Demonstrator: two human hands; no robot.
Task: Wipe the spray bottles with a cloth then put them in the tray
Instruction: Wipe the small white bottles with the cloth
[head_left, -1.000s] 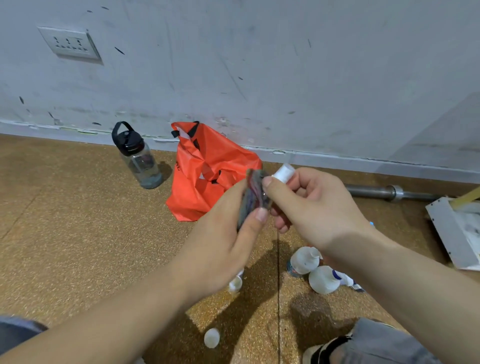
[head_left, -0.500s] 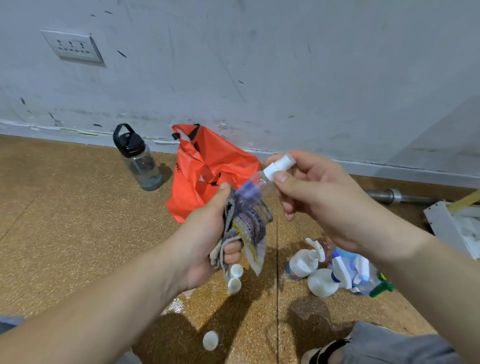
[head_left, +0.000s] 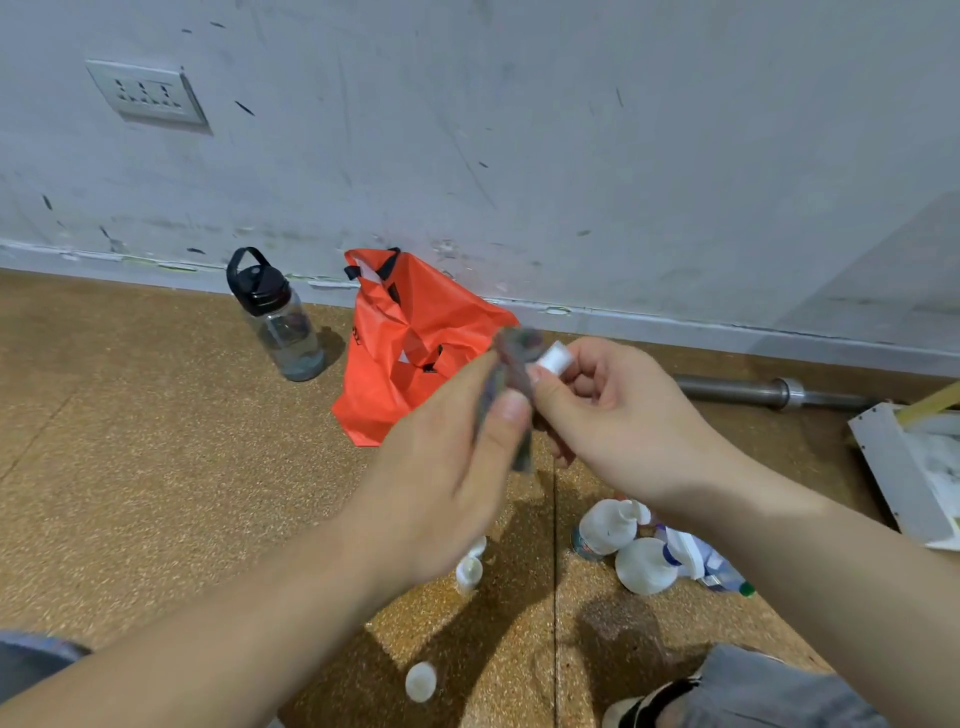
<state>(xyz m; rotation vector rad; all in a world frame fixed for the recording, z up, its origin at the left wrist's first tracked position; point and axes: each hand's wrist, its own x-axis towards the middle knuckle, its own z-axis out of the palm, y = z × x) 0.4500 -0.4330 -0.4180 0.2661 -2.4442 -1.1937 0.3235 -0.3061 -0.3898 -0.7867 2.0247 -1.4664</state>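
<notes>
I read the left hand (head_left: 447, 478) as gripping the cloth (head_left: 513, 358), which is wrapped round a small spray bottle (head_left: 555, 358) at frame centre. The right hand (head_left: 613, 415) pinches that bottle near its white cap. More bottles (head_left: 608, 530) lie on the floor at 5 o'clock. The white tray (head_left: 893, 467) sits at 3 o'clock.

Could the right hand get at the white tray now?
Probably yes: nothing stands between the right hand and the tray. But it holds the spray bottle, whose body the left hand wraps in the cloth.
</notes>
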